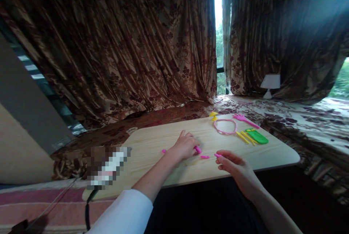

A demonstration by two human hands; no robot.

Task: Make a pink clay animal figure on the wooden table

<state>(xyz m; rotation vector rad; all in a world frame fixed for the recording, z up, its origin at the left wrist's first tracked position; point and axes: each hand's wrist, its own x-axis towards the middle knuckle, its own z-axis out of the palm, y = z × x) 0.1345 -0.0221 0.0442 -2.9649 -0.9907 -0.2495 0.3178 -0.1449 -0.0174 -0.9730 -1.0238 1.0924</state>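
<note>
Left hand (187, 146) and right hand (236, 165) over a pale wood-grain table (152, 135).
The right pinches a small pink clay-like piece (217, 155) between thumb and fingertips near the table's front edge; the left, fingers bent, touches a thicker pink roll (198, 150) on the tabletop, its grip unclear. A short pink stick (205, 157) lies between them. Any writing on the pixelated object (109, 168) at left is unreadable.

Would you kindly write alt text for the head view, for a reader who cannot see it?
A person's right hand pinches a small pink piece over a pale table, while the left hand is at a larger pink lump. Beyond them lie a pink ring, a pink hand-shaped piece, yellow sticks and a green slab; patterned curtains hang behind.
</note>
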